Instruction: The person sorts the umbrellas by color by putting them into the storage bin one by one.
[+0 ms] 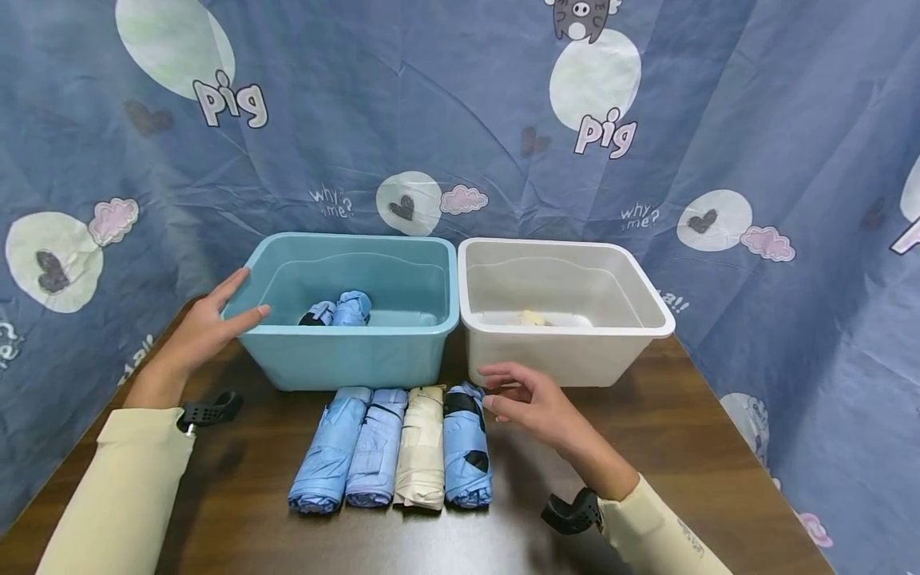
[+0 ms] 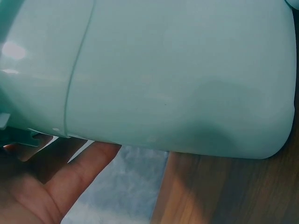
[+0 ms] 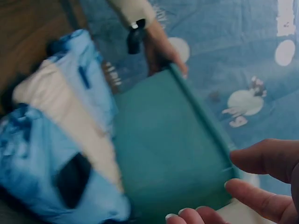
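My left hand [image 1: 208, 323] rests at the left end of the teal bin [image 1: 345, 351], its fingers extended against the rim; the left wrist view shows the fingers [image 2: 88, 168] reaching the bin's edge, tips partly hidden. My right hand [image 1: 535, 403] hovers with loosely bent fingers and holds nothing. Close to its fingertips lies a blue roll with black patches [image 1: 467, 455], of thin crinkled cloth. Beside that roll are a cream roll [image 1: 420, 455], a pale blue roll [image 1: 375, 455] and a light blue roll [image 1: 331, 455], side by side before the teal bin.
Blue bundles [image 1: 352, 307] lie inside the teal bin. A white bin [image 1: 561, 359] stands against its right side, with something small and yellowish [image 1: 532, 318] at the bottom. Both bins stand on a brown wooden table [image 1: 690, 463] before a blue printed curtain [image 1: 503, 96].
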